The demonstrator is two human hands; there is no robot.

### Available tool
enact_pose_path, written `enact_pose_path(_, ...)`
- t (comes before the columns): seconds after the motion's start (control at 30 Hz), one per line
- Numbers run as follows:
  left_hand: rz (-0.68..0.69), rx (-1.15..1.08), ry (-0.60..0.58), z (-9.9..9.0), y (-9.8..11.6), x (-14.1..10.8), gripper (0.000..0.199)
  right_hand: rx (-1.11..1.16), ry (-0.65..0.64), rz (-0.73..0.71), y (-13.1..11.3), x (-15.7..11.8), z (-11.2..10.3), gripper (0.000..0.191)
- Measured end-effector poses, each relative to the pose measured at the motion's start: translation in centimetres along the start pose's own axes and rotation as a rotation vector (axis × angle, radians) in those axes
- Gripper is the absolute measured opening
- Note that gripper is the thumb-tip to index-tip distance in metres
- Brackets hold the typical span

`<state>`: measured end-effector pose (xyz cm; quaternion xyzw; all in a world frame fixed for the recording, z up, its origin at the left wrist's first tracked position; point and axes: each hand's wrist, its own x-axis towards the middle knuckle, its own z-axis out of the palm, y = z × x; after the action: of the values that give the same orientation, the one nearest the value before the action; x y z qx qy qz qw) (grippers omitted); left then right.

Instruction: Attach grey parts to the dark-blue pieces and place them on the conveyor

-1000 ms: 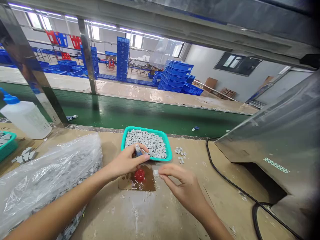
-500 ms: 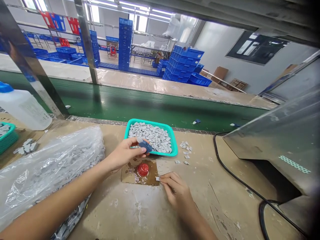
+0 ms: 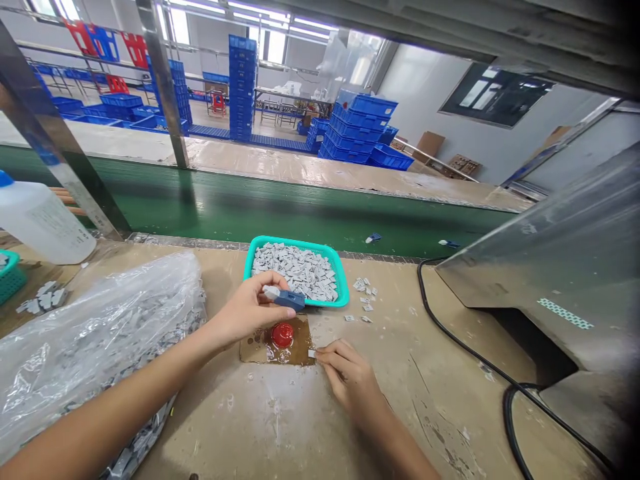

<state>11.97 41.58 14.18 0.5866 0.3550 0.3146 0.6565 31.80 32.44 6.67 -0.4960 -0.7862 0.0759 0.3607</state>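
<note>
My left hand (image 3: 255,303) is closed around a dark blue plastic part (image 3: 291,300) with a pale tip, held over the near edge of a teal basket (image 3: 341,270) full of small grey plastic pieces (image 3: 295,267). Between thumb and fingers, my right hand (image 3: 347,370) pinches a small light grey plastic piece (image 3: 312,353) at the right edge of a wet brown cardboard sheet (image 3: 300,343). A round red cap-like dish (image 3: 283,335) sits on that sheet, shiny with liquid.
A clear plastic bag (image 3: 125,313) of grey pieces lies at left, below a white jug (image 3: 47,220). Several loose pieces (image 3: 367,303) lie right of the basket. A black cable (image 3: 450,327) and metal housing (image 3: 520,267) stand at right; a green conveyor belt (image 3: 280,217) runs behind.
My left hand has turned the blue part, so its pale tip now points left and its side shows. The right hand stays at the sheet's edge with its piece. The view has shifted slightly.
</note>
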Motion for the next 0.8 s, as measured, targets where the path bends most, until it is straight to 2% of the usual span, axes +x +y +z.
enact_pose_path(0.13, 0.011, 0.055, -0.022, 0.1, 0.1, -0.1, 0.024, 0.002, 0.002, 0.019, -0.6, 0.6, -0.7, 0.020)
enact_pose_path(0.27, 0.062, 0.125, -0.011, 0.2, 0.2, -0.3, 0.025, 0.001, 0.075, 0.034, -1.6, 1.5, -1.4, 0.018)
enact_pose_path(0.5, 0.146, 0.251, -0.009, 0.2, 0.2, -0.3, 0.018, -0.024, 0.122, 0.050, -2.2, 1.7, 0.1, 0.021)
enact_pose_path(0.63, 0.135, 0.177, -0.047, 0.0, 0.2, -0.3, 0.016, -0.027, 0.127, 0.030, -2.2, 2.0, -0.2, 0.022)
enact_pose_path(0.8, 0.078, 0.080, -0.040, 0.0, 0.6, -0.3, 0.021, 0.247, 0.276, 0.267, -3.8, 3.9, -2.6, 0.011)
